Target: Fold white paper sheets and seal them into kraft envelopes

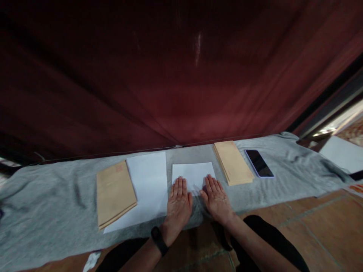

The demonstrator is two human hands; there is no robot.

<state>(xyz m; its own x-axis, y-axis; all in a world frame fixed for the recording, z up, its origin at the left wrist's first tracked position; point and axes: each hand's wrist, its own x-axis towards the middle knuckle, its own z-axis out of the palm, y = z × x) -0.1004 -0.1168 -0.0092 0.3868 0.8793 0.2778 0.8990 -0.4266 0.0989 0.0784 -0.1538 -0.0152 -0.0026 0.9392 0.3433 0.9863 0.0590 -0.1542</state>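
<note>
A small white sheet of paper (194,173), apparently folded, lies on the grey cloth in front of me. Flat on its left part rests my left hand (179,202), fingers stretched out and pointing away from me. My right hand (217,198) lies flat on the sheet's right part, thumb slightly apart. Neither hand grips anything; both palms face down. The near edge of the sheet is partly hidden by the hands. To the left is a larger white sheet (151,185), with a stack of brown envelopes (115,190) overlapping its left side. Another stack of brown envelopes (234,162) lies to the right.
A phone (259,163) with a purple case lies right of the right-hand stack. Grey cloth (59,204) covers the long, narrow surface. Behind it rises a dark red panel (181,87). Tiled floor (317,226) shows below, with a white scrap (92,260) at the lower left.
</note>
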